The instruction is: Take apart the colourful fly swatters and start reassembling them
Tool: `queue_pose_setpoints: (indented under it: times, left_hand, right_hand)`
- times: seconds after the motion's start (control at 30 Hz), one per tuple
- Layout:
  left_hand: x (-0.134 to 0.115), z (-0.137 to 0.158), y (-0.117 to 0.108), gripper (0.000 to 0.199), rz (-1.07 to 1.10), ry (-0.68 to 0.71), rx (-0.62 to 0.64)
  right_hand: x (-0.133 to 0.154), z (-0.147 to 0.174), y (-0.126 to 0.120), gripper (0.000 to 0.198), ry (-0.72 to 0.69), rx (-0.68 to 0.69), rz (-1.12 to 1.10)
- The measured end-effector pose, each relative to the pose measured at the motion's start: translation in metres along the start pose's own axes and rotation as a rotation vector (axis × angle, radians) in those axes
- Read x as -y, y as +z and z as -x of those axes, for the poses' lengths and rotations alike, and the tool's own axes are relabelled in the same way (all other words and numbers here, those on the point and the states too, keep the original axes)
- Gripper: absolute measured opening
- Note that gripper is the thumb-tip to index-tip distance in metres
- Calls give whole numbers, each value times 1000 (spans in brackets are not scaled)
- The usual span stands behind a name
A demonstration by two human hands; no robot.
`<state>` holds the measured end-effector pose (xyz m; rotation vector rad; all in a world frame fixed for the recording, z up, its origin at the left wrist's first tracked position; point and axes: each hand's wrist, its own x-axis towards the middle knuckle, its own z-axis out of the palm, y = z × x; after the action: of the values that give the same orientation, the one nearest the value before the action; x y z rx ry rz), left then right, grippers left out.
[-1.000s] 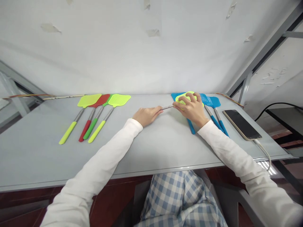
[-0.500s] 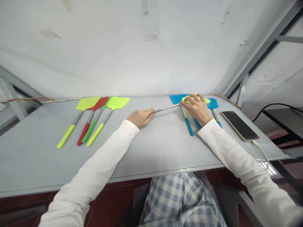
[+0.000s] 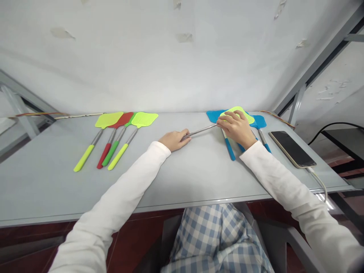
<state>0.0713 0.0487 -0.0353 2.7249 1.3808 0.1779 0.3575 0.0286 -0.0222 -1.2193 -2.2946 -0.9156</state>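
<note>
Between my hands a fly swatter (image 3: 203,129) with a thin metal telescopic rod is stretched out above the table. My left hand (image 3: 174,140) is closed round its handle end, hiding the grip. At the other end, my right hand (image 3: 237,127) is closed on the rod near the yellow-green perforated head (image 3: 238,110), with its fingers partly over that head. Below and behind my right hand lie several blue fly swatters; one blue handle (image 3: 229,149) and one blue head (image 3: 259,121) show, the rest is partly covered.
To the left lie a yellow-green swatter (image 3: 109,119), a red swatter (image 3: 123,120), a green swatter (image 3: 110,153) and another yellow-green swatter (image 3: 144,119), heads overlapping. A phone (image 3: 292,148) with a white cable (image 3: 319,178) lies at the right. A wall (image 3: 182,76) backs the grey table (image 3: 182,182).
The view has shifted slightly. My right hand has tilted the yellow-green head so more of its face shows. Both hands keep their hold on the swatter.
</note>
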Motion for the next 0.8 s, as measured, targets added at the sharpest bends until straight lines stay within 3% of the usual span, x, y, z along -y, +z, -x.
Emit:
queue_pose_setpoints:
  times: [0.4,0.57,0.8]
  left_hand:
    - [-17,0,-8,38,165,-47,-12]
    - [-31,0,-10,42,87,4,-10]
    - [-37,0,-8,42,-97,-1,-41]
  right_hand:
    - [7,-3,4,21,-6,12,-11]
    - [31,-10,-1,27,-94,36,-15]
    - [44,-12,-11,28,-54,70,-23]
